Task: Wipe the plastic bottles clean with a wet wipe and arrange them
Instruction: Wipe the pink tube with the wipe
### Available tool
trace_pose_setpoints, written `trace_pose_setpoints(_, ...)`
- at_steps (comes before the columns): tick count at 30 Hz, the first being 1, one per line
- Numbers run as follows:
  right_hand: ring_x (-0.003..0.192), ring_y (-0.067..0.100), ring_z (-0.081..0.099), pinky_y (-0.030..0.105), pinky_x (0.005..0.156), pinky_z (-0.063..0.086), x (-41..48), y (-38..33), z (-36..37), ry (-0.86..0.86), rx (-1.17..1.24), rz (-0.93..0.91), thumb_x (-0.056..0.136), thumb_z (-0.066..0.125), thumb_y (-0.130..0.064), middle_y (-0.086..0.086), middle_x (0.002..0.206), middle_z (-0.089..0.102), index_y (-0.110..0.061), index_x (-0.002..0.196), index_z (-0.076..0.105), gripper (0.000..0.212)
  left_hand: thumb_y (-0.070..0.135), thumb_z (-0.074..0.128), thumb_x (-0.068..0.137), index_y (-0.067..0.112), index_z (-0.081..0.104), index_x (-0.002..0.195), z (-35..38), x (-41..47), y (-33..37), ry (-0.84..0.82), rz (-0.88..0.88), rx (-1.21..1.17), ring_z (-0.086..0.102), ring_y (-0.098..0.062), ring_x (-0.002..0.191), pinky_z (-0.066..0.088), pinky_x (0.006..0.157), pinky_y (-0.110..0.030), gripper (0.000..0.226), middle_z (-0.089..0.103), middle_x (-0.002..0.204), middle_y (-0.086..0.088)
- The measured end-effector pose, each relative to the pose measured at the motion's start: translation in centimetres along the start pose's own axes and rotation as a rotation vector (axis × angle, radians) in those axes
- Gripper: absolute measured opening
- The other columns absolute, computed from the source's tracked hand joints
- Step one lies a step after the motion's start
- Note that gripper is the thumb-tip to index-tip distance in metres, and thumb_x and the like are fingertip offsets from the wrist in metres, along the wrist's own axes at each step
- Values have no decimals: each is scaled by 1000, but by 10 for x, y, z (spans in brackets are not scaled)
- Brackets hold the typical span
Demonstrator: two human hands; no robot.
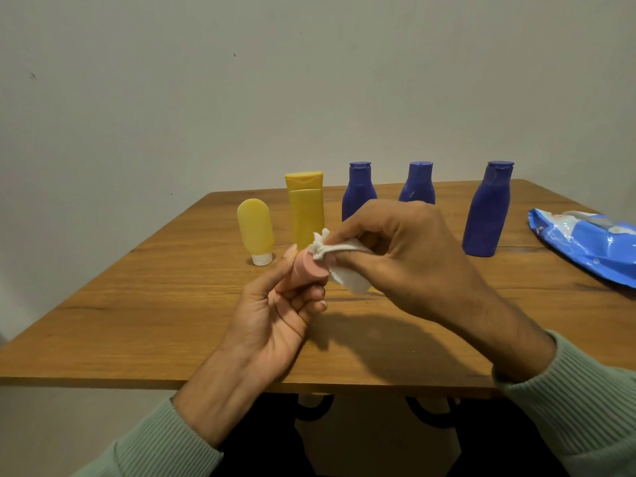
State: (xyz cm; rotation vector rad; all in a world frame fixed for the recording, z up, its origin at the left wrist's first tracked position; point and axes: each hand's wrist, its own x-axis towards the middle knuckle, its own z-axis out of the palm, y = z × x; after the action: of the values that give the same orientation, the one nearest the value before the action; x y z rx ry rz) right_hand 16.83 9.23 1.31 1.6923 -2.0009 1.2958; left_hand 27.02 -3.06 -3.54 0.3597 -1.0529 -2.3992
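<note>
Left hand (275, 318) curled round a small pink bottle (306, 270) above the table (137, 321), right hand (406, 256) pinching a white wipe (344, 263) against its top — behind, standing in a row, yellow tube (255, 232), yellow bottle (305, 208), three blue bottles (358, 191) (417, 184) (487, 211) — blue pack (585, 242) at right.

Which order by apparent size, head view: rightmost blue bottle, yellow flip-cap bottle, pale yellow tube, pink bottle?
1. rightmost blue bottle
2. yellow flip-cap bottle
3. pale yellow tube
4. pink bottle: unsure, mostly hidden in the left hand.
</note>
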Motion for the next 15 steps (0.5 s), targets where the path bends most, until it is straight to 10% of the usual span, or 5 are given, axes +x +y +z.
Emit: trace_pose_setpoints(15, 85, -4, 60, 10, 69, 50, 2, 1, -8, -63, 3, 37, 76, 75, -24, -23, 81, 59, -24, 94, 71, 19, 18, 60, 79, 6, 73, 88, -4, 1, 0, -60, -7, -23, 55, -14, 48, 49, 43, -23, 20, 61, 66, -9)
